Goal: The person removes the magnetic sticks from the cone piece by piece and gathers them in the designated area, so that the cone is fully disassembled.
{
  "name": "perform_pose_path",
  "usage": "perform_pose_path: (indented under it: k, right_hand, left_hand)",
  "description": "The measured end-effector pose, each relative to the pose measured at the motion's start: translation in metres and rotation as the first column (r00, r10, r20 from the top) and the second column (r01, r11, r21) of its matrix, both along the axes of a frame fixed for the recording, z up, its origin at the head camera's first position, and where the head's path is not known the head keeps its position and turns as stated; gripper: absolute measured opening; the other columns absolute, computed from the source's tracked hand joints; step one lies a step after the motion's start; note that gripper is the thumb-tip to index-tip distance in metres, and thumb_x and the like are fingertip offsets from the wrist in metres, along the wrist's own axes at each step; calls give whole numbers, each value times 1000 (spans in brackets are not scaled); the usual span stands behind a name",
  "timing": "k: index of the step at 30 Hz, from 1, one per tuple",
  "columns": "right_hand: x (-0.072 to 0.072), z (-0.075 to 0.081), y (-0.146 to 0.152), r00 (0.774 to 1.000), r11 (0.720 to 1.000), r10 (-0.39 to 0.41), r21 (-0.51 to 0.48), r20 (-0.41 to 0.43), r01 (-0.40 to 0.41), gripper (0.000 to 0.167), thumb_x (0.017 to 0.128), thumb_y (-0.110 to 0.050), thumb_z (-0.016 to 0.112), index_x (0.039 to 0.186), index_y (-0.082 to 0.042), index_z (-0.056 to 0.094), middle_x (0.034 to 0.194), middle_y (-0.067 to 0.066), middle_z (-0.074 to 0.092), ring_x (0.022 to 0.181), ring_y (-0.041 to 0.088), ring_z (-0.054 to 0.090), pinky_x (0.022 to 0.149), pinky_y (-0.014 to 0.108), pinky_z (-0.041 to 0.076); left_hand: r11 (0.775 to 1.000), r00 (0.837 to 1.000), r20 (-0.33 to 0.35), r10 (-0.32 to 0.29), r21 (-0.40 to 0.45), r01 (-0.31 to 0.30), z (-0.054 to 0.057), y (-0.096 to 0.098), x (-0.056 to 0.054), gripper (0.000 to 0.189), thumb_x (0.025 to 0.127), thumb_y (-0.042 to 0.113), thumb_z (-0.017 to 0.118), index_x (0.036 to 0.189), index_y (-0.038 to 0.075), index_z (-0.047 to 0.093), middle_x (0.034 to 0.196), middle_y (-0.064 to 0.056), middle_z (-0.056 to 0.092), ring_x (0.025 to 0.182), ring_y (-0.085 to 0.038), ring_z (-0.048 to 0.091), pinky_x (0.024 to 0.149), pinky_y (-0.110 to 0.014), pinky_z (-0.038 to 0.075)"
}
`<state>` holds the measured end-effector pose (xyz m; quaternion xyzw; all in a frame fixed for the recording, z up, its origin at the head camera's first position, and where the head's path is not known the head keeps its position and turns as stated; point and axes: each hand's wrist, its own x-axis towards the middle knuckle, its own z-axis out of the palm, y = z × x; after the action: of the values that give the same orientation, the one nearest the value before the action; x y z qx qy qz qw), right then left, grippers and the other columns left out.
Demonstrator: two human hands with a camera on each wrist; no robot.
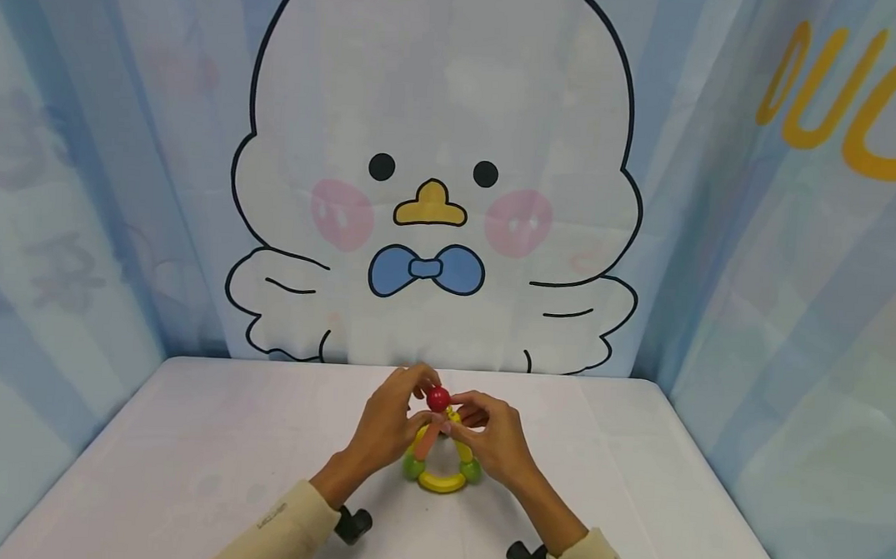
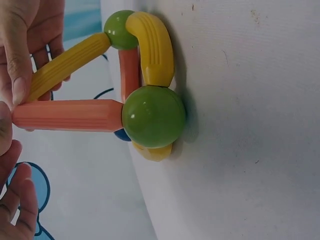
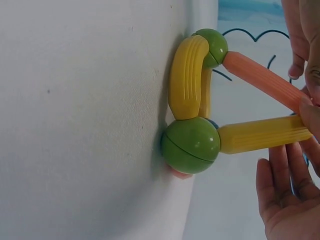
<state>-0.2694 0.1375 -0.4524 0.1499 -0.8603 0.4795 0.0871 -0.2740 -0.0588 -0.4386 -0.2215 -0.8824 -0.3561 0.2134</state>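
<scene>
"Where does the orange rod [image 2: 70, 115] point?"
"Up from the left green ball [image 2: 154, 117] on the table [image 1: 246, 437], its long axis slanting inward beneath the red ball [image 1: 439, 398]; the left hand [image 1: 386, 416] pinches its upper end."
"And the straight yellow rod [image 3: 262, 135]?"
"It rises from the right green ball [image 3: 190, 145], slanting inward; the right hand [image 1: 498, 438] pinches its upper end; a curved yellow rod [image 1: 442, 483] lies crosswise between the balls."

Ball-and-rod frame [image 1: 442, 483] on the table [image 1: 261, 438]

The head view looks forward and down from farther back; close, sideways wrist views share the green balls [image 2: 154, 117].
</scene>
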Motion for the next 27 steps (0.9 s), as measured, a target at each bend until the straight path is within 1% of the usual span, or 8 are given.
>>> perform_pose_path:
  k: [6,9,12,17,20,24,27]
  right_hand:
    - [0,0,-1,1000,1000,9,-12,4,-9,31,90,-19,86,120,-21,79,96,-2,74,88,12,70,86,27,61]
    - [0,0,-1,1000,1000,10,-8,2,-10,31,91,-22,86,120,-21,79,96,-2,75,88,12,70,85,24,59]
    - [0,0,-1,1000,1000,7,-6,0,-7,30,91,-21,85,120,-23,79,96,-3,74,88,12,70,85,23,58]
    - [0,-1,-2,1000,1000,1,-3,-9,-1,30,90,-17,86,118,-25,79,95,-2,72,89,12,69,86,21,59]
    - [0,-1,-2,1000,1000,-5,1,-9,5,30,90,-17,86,118,-25,79,94,-2,70,89,12,69,86,21,59]
    - [1,-1,-2,1000,1000,-7,7,-10,7,31,91,-15,85,120,-22,79,96,-2,71,90,12,69,86,20,58]
    - [2,-1,-2,1000,1000,-6,4,-9,6,31,90,-15,85,120,-23,79,97,-1,71,90,13,69,86,20,58]
  left_hand:
    - [999,999,-9,35,-4,-35,3,-10,2,47,82,16,92,120,21,65,107,4,71,100,-14,65,80,-26,58]
    - [999,999,-10,48,-9,-49,2,-18,2,47,81,17,92,121,21,66,107,4,72,100,-15,65,79,-26,58]
    - [998,998,2,64,-11,-64,0,-27,3,47,81,17,92,122,20,67,107,3,72,100,-16,65,79,-27,58]
    - [996,996,25,90,-17,-90,-4,-41,4,47,81,15,92,123,20,70,108,4,73,101,-19,65,80,-29,58]
    - [995,994,24,102,-25,-101,-7,-49,4,48,81,15,93,123,20,71,107,5,73,101,-20,65,79,-29,57]
    - [992,993,7,120,-44,-119,-12,-60,5,48,80,13,93,122,19,73,105,4,73,99,-20,64,78,-29,57]
    - [989,990,16,138,-61,-136,-15,-69,4,47,80,13,93,122,18,73,105,2,73,100,-21,63,79,-30,56]
